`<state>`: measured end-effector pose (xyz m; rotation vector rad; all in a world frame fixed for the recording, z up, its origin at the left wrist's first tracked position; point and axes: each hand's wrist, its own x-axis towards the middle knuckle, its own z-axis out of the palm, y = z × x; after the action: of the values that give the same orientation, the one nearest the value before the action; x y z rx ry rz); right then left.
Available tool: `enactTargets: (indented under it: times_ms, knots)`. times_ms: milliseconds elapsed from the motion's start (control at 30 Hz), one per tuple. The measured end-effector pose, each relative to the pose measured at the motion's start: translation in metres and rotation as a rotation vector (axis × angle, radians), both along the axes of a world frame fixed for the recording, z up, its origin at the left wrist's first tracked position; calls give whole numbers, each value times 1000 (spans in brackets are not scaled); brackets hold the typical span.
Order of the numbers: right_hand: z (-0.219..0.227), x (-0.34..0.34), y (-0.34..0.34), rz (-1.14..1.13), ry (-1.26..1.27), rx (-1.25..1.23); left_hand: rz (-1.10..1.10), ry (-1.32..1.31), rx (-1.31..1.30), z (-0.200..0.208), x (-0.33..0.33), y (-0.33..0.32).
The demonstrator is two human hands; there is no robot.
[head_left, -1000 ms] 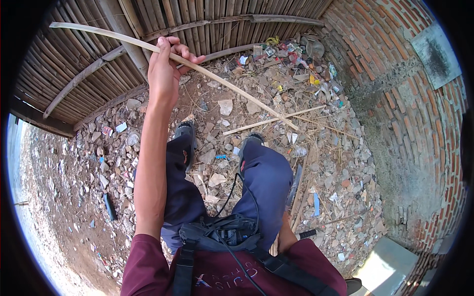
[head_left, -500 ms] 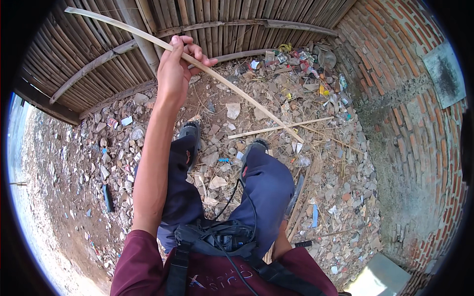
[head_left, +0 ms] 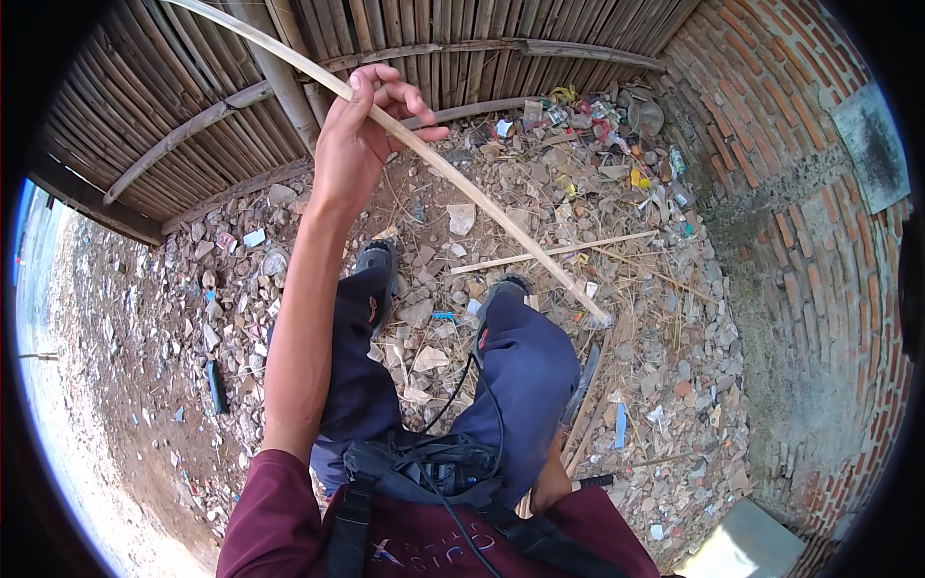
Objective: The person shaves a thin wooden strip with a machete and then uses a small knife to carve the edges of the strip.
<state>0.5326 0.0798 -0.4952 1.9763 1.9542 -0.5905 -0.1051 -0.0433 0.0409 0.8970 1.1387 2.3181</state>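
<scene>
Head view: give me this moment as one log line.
left hand: thumb-and-finger grip on pale strip | right hand: hidden | second strip: lying on rubble

A long, slender, pale wooden strip (head_left: 462, 182) is pinched between thumb and fingers of the bare left hand (head_left: 358, 135). A thinner pale strip (head_left: 491, 263), strewn on grey stony rubble (head_left: 689, 371), is crossed by it (contact cannot be told).

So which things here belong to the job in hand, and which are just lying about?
Belonging:
long pale strip, in the left hand
perhaps the similar thin stick lying below
possibly the dark blade-like piece by the right knee; right hand hidden

Apparently just lying about:
blue strip
yellow scrap
</scene>
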Motion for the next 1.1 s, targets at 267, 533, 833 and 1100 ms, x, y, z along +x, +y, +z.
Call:
enactTargets:
  times_ms: [267,533,833,1100]
  knots:
    - [-2,-2,0,-1,-2,-2,-79,32,17,0,0,-1]
    - [-1,-2,0,-1,-1,3,-95,18,34,-2,-3,-3]
    - [-10,1,0,-8,13,18,-174,-14,146,-1,-4,-4]
    - [56,-16,-1,7,222,261,-137,-72,176,-2,4,4]
